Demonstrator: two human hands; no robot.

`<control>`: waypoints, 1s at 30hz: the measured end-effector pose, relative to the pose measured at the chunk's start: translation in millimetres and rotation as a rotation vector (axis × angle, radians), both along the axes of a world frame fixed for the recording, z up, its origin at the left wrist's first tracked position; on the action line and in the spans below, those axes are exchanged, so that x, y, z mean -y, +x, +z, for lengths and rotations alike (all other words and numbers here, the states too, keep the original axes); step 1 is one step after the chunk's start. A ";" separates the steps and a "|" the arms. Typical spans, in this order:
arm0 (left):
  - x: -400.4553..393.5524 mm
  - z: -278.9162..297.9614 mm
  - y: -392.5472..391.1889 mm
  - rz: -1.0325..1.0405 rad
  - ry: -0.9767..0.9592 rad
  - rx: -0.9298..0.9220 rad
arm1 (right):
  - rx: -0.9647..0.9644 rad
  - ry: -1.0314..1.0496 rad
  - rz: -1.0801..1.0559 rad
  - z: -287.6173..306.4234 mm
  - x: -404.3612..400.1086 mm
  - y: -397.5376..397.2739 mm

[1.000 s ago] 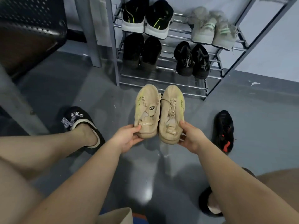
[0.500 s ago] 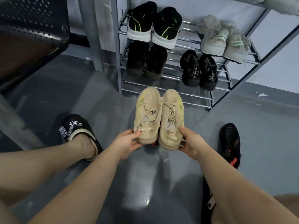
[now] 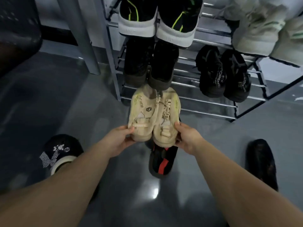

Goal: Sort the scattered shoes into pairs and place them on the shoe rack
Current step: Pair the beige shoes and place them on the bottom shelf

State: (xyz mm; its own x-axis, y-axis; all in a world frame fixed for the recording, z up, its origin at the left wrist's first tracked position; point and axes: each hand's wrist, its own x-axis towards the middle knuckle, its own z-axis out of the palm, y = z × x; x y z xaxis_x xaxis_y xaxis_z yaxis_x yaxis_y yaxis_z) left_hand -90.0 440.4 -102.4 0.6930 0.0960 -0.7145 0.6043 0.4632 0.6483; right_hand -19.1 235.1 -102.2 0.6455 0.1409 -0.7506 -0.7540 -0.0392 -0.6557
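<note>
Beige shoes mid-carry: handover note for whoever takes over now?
Left hand grips the heel of the left beige shoe; right hand grips the heel of the right beige shoe. The two are held side by side, toes towards the rack.
Done: four pairs on the rack, two on the upper visible shelf, two below it.
Left: set the beige pair on the bare bottom shelf, then deal with the black-and-red shoe on the floor under the hands and the black shoe to its right; whether they match is unclear.
</note>
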 end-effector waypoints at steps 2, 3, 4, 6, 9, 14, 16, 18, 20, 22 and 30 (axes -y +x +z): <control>-9.6 -5.9 23.7 0.017 0.009 -0.002 | 0.023 -0.003 0.007 -8.8 -11.2 23.9; -14.4 -9.2 35.6 0.027 0.012 -0.001 | 0.034 -0.011 0.008 -14.4 -16.1 36.3; -19.7 -13.1 47.8 0.037 0.022 -0.001 | 0.049 -0.022 0.006 -19.9 -21.2 48.9; -28.4 -20.0 69.0 0.056 0.055 0.009 | 0.084 -0.031 0.000 -27.5 -30.8 70.1; -38.8 -32.9 99.3 0.072 0.107 0.032 | 0.130 -0.034 -0.047 -43.0 -47.8 100.7; -55.1 -57.9 139.1 0.107 0.227 0.042 | 0.277 -0.224 -0.046 -65.4 -68.9 140.4; -60.7 -66.9 149.6 0.124 0.289 0.037 | 0.291 -0.283 -0.027 -68.7 -75.2 152.1; -64.2 -74.7 158.1 0.168 0.318 0.034 | 0.253 -0.257 -0.061 -73.0 -82.2 163.0; -64.2 -81.3 163.7 0.201 0.342 0.023 | 0.249 -0.264 -0.064 -79.2 -86.0 170.1; -61.0 -84.8 166.2 0.235 0.350 0.023 | 0.253 -0.275 -0.050 -80.8 -89.4 170.3; -45.5 -91.3 155.9 0.241 0.472 0.046 | 0.354 -0.311 0.047 -85.6 -81.4 156.9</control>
State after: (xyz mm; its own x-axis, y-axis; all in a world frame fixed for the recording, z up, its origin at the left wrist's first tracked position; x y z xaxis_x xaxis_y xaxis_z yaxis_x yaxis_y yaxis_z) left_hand 65.9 485.8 -193.7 0.6408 0.5606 -0.5246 0.4828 0.2370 0.8430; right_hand 137.8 316.5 -187.8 0.8679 -0.0207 -0.4964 -0.4785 -0.3036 -0.8239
